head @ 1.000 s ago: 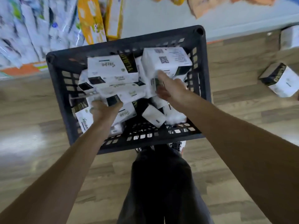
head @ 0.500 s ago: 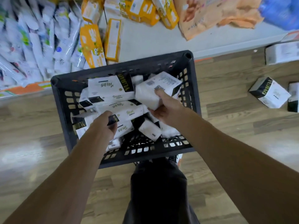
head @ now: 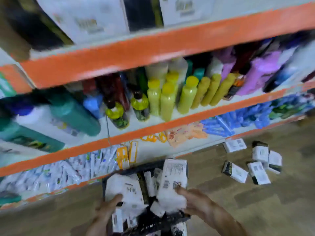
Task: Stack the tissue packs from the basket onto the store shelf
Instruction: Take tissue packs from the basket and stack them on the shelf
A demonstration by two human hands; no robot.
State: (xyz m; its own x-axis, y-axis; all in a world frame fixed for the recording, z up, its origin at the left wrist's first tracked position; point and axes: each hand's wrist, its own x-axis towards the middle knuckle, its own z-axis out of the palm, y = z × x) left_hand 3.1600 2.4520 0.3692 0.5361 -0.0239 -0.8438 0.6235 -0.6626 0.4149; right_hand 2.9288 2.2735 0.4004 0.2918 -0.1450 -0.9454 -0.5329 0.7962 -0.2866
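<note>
— While the view was tilted up at the shelving, which step was in hand?

— The pickup, I'd judge. Both hands were down at the black basket (head: 185,217) on the wood floor (head: 255,206), each gripping 1 white tissue pack.

— Which hand had which?

— The left hand (head: 107,207) was clamped on the nearer pack (head: 125,191), thumb across its face. The right hand (head: 196,200) held the taller barcode pack (head: 173,176) by its lower end, tilted upright above the basket rim. More packs lay loose in the basket between and below the 2 hands.

— And the shelf?

— The top orange-edged shelf (head: 153,46) already carried large white boxes (head: 95,17), blurred, possibly the same brand. I judged that the likely target, though I couldn't be sure. The middle shelf held yellow-capped bottles (head: 170,96).

— So what did the next move call for?

— Lifting both packs clear of the basket and well up to that shelf, keeping them flat enough to stack squarely.

— Anything else lying about?

— About 6 packs (head: 250,162) lay scattered on the floor to the right, well apart from both hands.
</note>
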